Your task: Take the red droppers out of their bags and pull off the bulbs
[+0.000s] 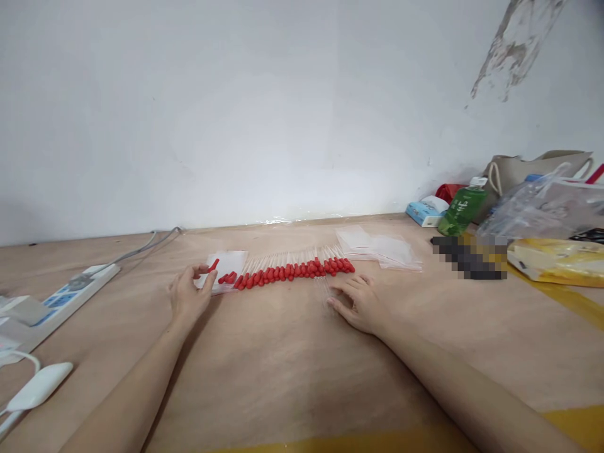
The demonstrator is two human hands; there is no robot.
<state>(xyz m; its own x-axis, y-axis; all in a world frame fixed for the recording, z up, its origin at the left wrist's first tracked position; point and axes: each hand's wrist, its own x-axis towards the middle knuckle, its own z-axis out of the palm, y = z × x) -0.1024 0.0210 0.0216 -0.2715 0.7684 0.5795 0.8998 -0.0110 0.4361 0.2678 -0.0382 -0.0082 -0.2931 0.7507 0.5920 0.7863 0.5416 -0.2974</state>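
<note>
My left hand is closed in a pinch on a small red piece, raised above a white plastic bag. A few loose red pieces lie on that bag. To the right stretches a long row of pale thin sticks with red tips, the tips facing me. My right hand is low over the table at the row's right end, thumb and fingertips at a clear plastic bag and apparently gripping it. The bag is see-through and its outline is hard to make out.
Flat clear bags lie behind my right hand. At the left is a power strip with a white plug and cables. A green bottle, a tissue pack, a yellow packet and plastic bags crowd the right. A white wall stands behind.
</note>
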